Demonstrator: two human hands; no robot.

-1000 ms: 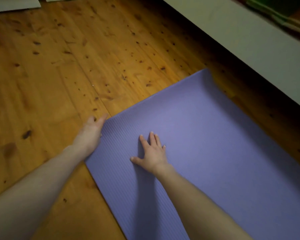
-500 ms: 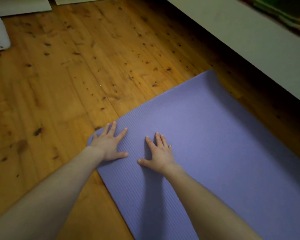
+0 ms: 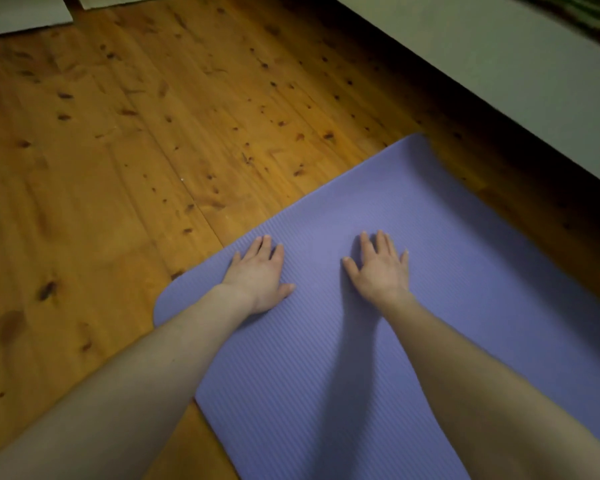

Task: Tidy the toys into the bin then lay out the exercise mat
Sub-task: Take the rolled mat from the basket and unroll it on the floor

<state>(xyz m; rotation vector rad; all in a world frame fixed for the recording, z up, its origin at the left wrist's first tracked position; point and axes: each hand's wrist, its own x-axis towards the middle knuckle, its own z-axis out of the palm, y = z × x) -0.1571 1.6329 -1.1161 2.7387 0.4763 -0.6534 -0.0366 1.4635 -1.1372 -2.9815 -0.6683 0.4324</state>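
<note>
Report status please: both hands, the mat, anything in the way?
Left hand and right hand flat on purple mat, fingers spread, gripping nothing. Mat unrolled on wooden floor. No obstruction visible.

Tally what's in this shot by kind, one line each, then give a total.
Exercise mat, purple, flat on the wooden floor: 1
Hands, left hand and right hand, palms down on the mat: 2
Toys: 0
Bins: 0
Total: 3
</note>
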